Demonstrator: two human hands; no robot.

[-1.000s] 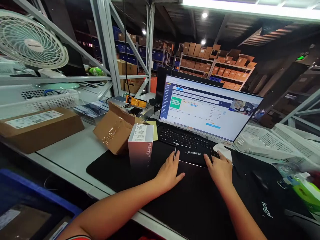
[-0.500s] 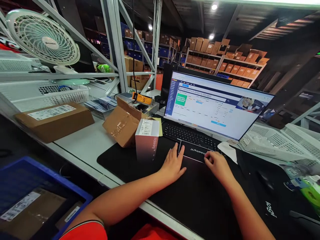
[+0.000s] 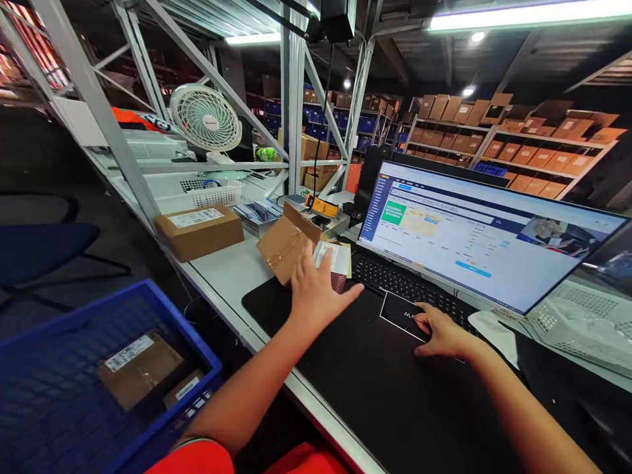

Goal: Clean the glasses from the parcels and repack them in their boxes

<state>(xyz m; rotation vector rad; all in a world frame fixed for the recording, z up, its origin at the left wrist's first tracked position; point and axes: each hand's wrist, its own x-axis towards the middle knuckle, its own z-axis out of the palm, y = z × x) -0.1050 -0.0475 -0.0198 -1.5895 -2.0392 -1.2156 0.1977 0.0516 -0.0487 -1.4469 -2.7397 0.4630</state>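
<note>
My left hand (image 3: 316, 293) is raised with its fingers spread, in front of a small carton (image 3: 342, 260) that has a white labelled top and a dark reddish side. The hand hides much of that carton, and I cannot tell whether it touches it. A flat black box (image 3: 397, 315) with pale edges and white lettering lies on the black desk mat (image 3: 375, 382), just before the keyboard (image 3: 378, 271). Curled over its right part, my right hand (image 3: 442, 332) has thumb and fingers closed on it. An opened cardboard box (image 3: 285, 247) stands left of the carton.
A lit monitor (image 3: 444, 230) stands behind the keyboard. A taped brown package (image 3: 202, 240) lies at the desk's left edge. Below is a blue crate (image 3: 185, 326) holding labelled packages. White perforated baskets (image 3: 573, 329) sit at right; a fan (image 3: 206, 122) stands behind the metal frame.
My left hand has left the black box and moved left to the small carton, fingers spread. My right hand reaches further over the black box. The view has turned left.
</note>
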